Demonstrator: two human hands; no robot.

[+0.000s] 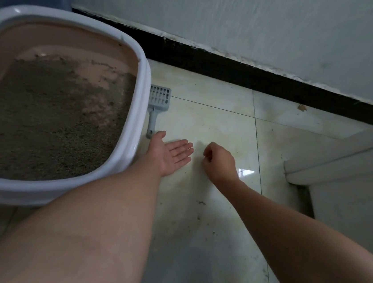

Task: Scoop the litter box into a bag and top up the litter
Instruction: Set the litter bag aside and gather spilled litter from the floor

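A white-rimmed litter box (pixel 136 103) with a pink inside stands on the floor at the left, part-covered with grey-brown litter (pixel 43 120). A grey slotted scoop (pixel 157 105) lies on the tiles against the box's right side, handle toward me. My left hand (pixel 170 153) is held palm up with straight fingers just below the scoop's handle, holding nothing. My right hand (pixel 219 162) hovers to its right over the tile, fingers curled with fingertips pinched together; whether a bit of litter is between them is too small to see.
Pale glossy floor tiles (pixel 207 213) carry scattered litter specks. A dark skirting board (pixel 235 74) runs along the white wall behind. A white door or cabinet edge (pixel 345 164) stands at the right. No bag is in view.
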